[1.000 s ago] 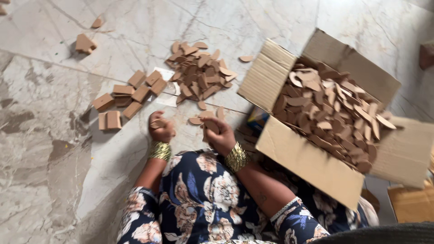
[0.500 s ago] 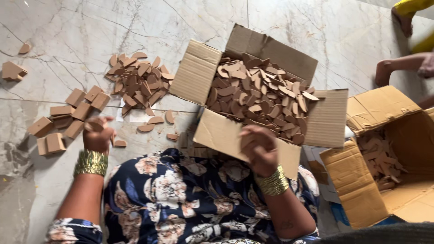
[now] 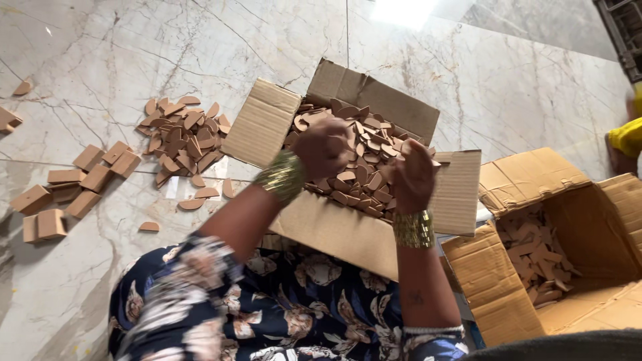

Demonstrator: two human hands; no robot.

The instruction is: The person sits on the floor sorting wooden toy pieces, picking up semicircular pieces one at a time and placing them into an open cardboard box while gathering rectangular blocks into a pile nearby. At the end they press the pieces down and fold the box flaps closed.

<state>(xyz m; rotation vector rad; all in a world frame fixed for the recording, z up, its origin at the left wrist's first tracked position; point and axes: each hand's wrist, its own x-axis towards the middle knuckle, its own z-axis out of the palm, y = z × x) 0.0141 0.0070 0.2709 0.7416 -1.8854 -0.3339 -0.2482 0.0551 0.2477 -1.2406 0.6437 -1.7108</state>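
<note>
Hands over the open cardboard box (image 3: 348,237), landmark for all entries. Left hand (image 3: 326,147): above the box's near-left part, fingers curled in a loose fist over the brown cardboard cutouts (image 3: 364,157) filling it; contents of the fist cannot be told. Right hand (image 3: 411,175): at the box's right side, fingers clenched, grasp unclear. Loose cutout pile (image 3: 182,137): on the marble floor (image 3: 100,60) left of the box. Folded small cartons (image 3: 73,187): farther left. Second box (image 3: 568,247): just right.
</note>
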